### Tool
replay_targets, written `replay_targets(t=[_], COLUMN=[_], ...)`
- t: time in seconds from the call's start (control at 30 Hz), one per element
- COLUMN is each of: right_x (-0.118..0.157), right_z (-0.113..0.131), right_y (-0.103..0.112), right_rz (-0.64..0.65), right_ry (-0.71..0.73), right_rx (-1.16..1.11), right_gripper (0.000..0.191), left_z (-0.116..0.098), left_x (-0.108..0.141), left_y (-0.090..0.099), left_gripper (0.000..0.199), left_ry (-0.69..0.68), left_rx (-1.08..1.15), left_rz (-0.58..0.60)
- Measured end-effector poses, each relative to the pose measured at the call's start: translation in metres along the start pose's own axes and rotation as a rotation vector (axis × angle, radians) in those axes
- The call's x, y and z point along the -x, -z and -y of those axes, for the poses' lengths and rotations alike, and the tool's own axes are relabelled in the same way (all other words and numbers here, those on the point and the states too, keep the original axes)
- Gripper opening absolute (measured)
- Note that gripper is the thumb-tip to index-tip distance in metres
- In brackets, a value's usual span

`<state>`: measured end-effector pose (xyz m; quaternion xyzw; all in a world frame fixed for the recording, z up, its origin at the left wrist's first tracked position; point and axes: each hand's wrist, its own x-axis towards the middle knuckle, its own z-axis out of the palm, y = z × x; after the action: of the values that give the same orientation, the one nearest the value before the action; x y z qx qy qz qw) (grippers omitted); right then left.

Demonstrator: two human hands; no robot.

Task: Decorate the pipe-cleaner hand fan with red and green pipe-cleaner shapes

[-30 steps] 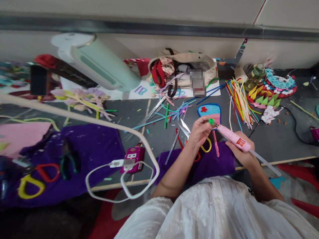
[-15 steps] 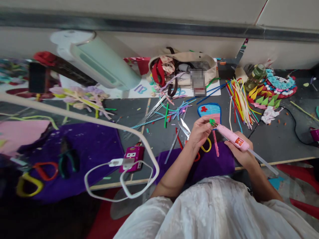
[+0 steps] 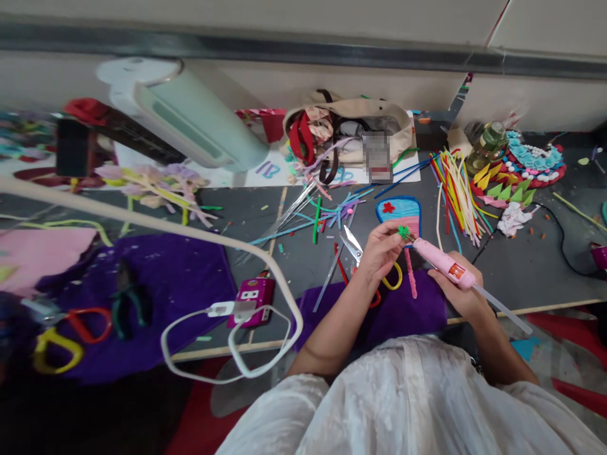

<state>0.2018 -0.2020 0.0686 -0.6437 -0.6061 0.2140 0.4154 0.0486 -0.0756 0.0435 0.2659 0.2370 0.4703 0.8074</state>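
Observation:
A small green flower is pinched between the fingertips of my left hand. My right hand is wrapped round a pink glue gun, whose nozzle is at the flower; a clear glue stick sticks out of its back end. Beneath my hands lies a fan-shaped piece in blue and pink with a blue edge, a red flower on it and a pink stem below. Scissors with a yellow and a red handle lie partly hidden behind my left forearm.
Bundled pipe cleaners lie right of the fan-shaped piece, near a green bottle. A purple power socket with a looping white cable sits at left. Pliers rest on purple cloth. A cloth bag stands behind.
The glue gun and my right hand have shifted very slightly to the right, the nozzle drawing a little back from the green flower. My left hand has hardly moved.

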Motion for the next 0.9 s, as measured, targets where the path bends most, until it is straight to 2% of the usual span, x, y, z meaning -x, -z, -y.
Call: replay_targets(t=[0.13, 0.33, 0.4, 0.5, 0.6, 0.67, 0.77, 0.9], right_x=[0.001, 0.000, 0.000, -0.001, -0.005, -0.009, -0.013, -0.017], right_z=[-0.002, 0.001, 0.000, -0.004, -0.011, -0.016, -0.027, -0.043], right_y=[0.001, 0.005, 0.005, 0.006, 0.014, 0.023, 0.036, 0.044], right_rz=[0.015, -0.044, -0.103, -0.206, -0.272, -0.309, -0.365, -0.431], right_ry=[0.005, -0.021, -0.055, -0.176, -0.248, -0.242, -0.236, -0.252], right_rx=[-0.009, -0.002, -0.106, -0.429, -0.808, -0.963, -1.026, -1.002], right_gripper=[0.016, 0.019, 0.018, 0.022, 0.024, 0.024, 0.026, 0.029], left_z=[-0.001, 0.001, 0.001, -0.002, -0.009, -0.014, -0.019, -0.019], left_x=[0.000, -0.002, -0.003, -0.007, -0.017, -0.028, -0.048, -0.077], left_y=[0.000, -0.001, 0.000, 0.006, 0.018, 0.028, 0.042, 0.046], left_gripper=[0.038, 0.038, 0.038, 0.038, 0.035, 0.031, 0.021, 0.014], left_ry=[-0.010, -0.014, -0.027, -0.069, -0.160, -0.270, -0.398, -0.426], left_rx=[-0.011, -0.052, -0.067, -0.150, -0.436, -0.689, -1.055, -1.474], left_rz=[0.009, -0.007, -0.011, -0.016, -0.033, -0.054, -0.089, -0.015])
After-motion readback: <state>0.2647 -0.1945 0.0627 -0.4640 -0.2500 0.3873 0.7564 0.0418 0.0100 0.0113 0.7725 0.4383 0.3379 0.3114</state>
